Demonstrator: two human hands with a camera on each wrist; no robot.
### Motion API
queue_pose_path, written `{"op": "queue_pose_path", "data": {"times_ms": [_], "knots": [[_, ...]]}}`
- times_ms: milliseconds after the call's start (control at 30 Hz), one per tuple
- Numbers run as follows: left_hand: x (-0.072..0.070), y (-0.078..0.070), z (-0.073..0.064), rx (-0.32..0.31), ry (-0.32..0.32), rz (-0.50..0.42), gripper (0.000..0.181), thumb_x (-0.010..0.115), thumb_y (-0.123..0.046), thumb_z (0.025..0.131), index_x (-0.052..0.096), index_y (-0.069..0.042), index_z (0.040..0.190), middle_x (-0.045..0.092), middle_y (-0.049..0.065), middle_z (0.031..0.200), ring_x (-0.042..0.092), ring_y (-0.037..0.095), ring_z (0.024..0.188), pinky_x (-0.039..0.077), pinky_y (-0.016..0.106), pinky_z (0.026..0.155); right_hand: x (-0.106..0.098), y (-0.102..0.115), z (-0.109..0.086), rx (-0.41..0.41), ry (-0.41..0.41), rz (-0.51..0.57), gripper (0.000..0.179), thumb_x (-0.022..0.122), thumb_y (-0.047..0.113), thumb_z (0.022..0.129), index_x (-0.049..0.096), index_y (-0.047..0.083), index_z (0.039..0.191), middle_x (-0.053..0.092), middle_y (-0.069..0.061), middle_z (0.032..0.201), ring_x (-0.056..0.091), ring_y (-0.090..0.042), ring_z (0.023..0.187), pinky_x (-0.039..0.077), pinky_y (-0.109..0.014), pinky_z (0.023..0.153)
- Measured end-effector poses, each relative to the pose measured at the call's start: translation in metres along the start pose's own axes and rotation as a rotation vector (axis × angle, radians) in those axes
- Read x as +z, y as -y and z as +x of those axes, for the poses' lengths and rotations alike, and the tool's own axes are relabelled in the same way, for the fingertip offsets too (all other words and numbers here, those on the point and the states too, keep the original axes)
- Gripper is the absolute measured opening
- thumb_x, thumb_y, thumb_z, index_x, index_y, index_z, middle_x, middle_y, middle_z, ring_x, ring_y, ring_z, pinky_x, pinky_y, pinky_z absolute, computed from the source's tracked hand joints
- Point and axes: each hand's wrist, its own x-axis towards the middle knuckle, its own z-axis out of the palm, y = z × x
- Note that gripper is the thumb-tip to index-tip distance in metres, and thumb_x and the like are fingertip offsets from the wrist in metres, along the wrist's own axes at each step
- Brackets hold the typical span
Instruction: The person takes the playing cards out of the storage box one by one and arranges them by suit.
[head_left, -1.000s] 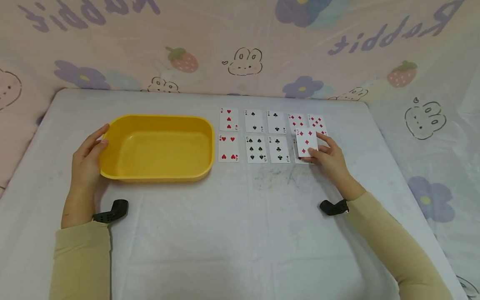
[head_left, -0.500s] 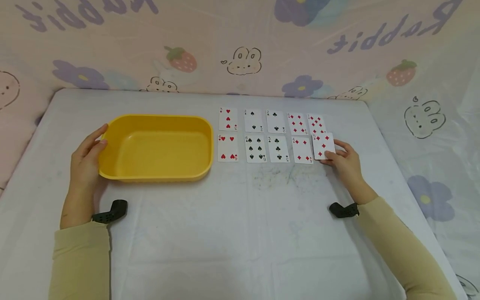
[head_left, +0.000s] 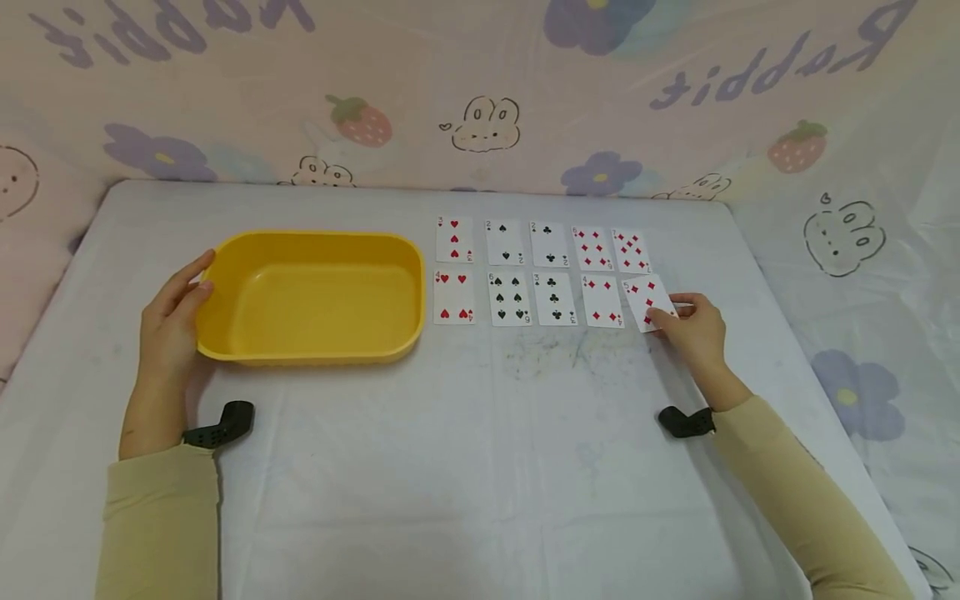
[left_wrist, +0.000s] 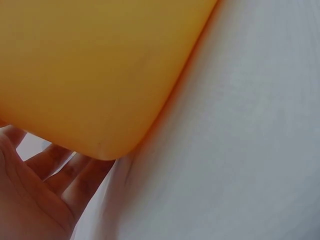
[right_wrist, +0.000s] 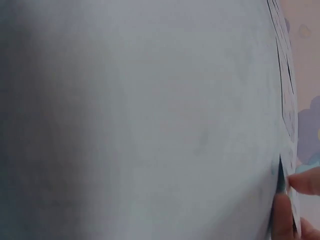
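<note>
In the head view my right hand (head_left: 693, 332) pinches the five of diamonds playing card (head_left: 640, 300) by its lower right edge, thumb on its face. The card lies turned a little, right of the four of diamonds (head_left: 602, 300) and below the seven of diamonds (head_left: 631, 250). The right wrist view shows the thumb and fingers at the card's edge, with a dark gap beneath it. My left hand (head_left: 167, 325) rests against the left end of a yellow basin (head_left: 315, 362); its fingers reach along the outer wall, partly hidden by the basin in the left wrist view.
Several other face-up cards lie in two rows right of the basin, among them the four of hearts (head_left: 454, 298), six of spades (head_left: 509, 298) and three of clubs (head_left: 554, 298). A white cloth (head_left: 420, 467) covers the table. A printed curtain (head_left: 420, 75) hangs behind.
My right hand has carried the five of diamonds rightward from above the four of diamonds, then slightly down, and turned it. The four of diamonds is uncovered. My left hand has stayed at the basin.
</note>
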Motion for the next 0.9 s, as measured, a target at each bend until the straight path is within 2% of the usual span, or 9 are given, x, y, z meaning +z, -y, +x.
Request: {"op": "queue_pose_path", "data": {"times_ms": [100,200,267,400,533,633,667,800,900], "knots": [[0.0,0.0,0.0,-0.002,-0.005,0.02,0.037,0.054,-0.028,0.098,0.057,-0.03,0.134,0.051,-0.013,0.129,0.043,0.0,0.101,0.041,0.002,0.078,0.0,0.003,-0.002,-0.008,-0.035,-0.111,0.053,0.063,0.033,0.088,0.051,-0.005,0.124,0.057,-0.015,0.1,0.054,-0.015,0.076,0.04,-0.02,0.06],[0.0,0.0,0.0,0.007,-0.005,0.037,0.037,0.054,-0.028,0.098,0.057,-0.03,0.134,0.051,-0.015,0.127,0.043,0.0,0.1,0.041,0.002,0.077,-0.001,0.003,-0.003,-0.019,-0.036,-0.159,0.054,0.063,0.036,0.088,0.052,-0.008,0.117,0.056,-0.019,0.101,0.052,-0.027,0.088,0.04,-0.027,0.065],[0.0,-0.001,0.0,0.014,-0.007,0.08,0.037,0.053,-0.029,0.098,0.056,-0.031,0.135,0.051,-0.016,0.128,0.043,0.0,0.1,0.041,0.001,0.077,-0.001,0.003,-0.002,-0.024,-0.032,-0.172,0.055,0.063,0.038,0.088,0.052,-0.009,0.114,0.055,-0.02,0.101,0.051,-0.031,0.092,0.039,-0.03,0.068],[-0.001,-0.001,0.0,0.021,-0.016,0.224,0.038,0.049,-0.031,0.1,0.053,-0.034,0.137,0.052,-0.017,0.122,0.044,-0.001,0.097,0.04,0.001,0.075,-0.004,0.002,0.003,-0.024,-0.01,-0.191,0.055,0.063,0.043,0.088,0.053,-0.007,0.107,0.056,-0.016,0.093,0.052,-0.027,0.085,0.039,-0.029,0.066],[-0.004,-0.002,0.0,0.0,-0.022,0.381,0.039,0.045,-0.035,0.101,0.047,-0.04,0.14,0.05,-0.012,0.13,0.042,-0.002,0.099,0.04,0.002,0.079,-0.006,0.003,0.008,-0.036,0.014,-0.216,0.052,0.063,0.046,0.087,0.054,-0.004,0.099,0.059,-0.007,0.071,0.054,-0.019,0.067,0.041,-0.027,0.06],[-0.005,-0.003,0.0,0.024,-0.031,0.472,0.04,0.043,-0.037,0.1,0.046,-0.041,0.14,0.05,-0.009,0.133,0.041,-0.005,0.099,0.04,0.003,0.081,-0.007,0.005,0.011,-0.031,0.017,-0.246,0.053,0.063,0.046,0.087,0.053,-0.004,0.098,0.058,-0.008,0.073,0.054,-0.021,0.068,0.04,-0.028,0.059],[-0.004,-0.004,0.0,0.056,-0.043,0.507,0.039,0.043,-0.037,0.1,0.048,-0.039,0.139,0.051,-0.008,0.133,0.041,-0.006,0.098,0.039,0.004,0.081,-0.007,0.006,0.012,-0.02,0.017,-0.264,0.055,0.063,0.047,0.087,0.051,-0.005,0.1,0.057,-0.011,0.078,0.053,-0.024,0.072,0.039,-0.029,0.06],[-0.003,-0.007,-0.003,0.253,-0.134,0.689,0.037,0.045,-0.036,0.1,0.059,-0.027,0.133,0.06,0.005,0.128,0.042,-0.008,0.092,0.033,0.002,0.074,-0.005,0.011,0.014,0.007,0.013,-0.304,0.061,0.063,0.047,0.086,0.043,-0.006,0.11,0.05,-0.019,0.093,0.047,-0.031,0.085,0.035,-0.033,0.062],[0.001,-0.013,-0.008,0.417,-0.203,0.789,0.036,0.047,-0.032,0.098,0.066,-0.015,0.124,0.063,0.015,0.122,0.053,0.008,0.093,0.032,0.007,0.072,-0.003,0.014,0.014,-0.034,-0.015,-0.277,0.056,0.062,0.044,0.088,0.042,-0.004,0.11,0.049,-0.017,0.093,0.046,-0.029,0.083,0.035,-0.033,0.062]]}}
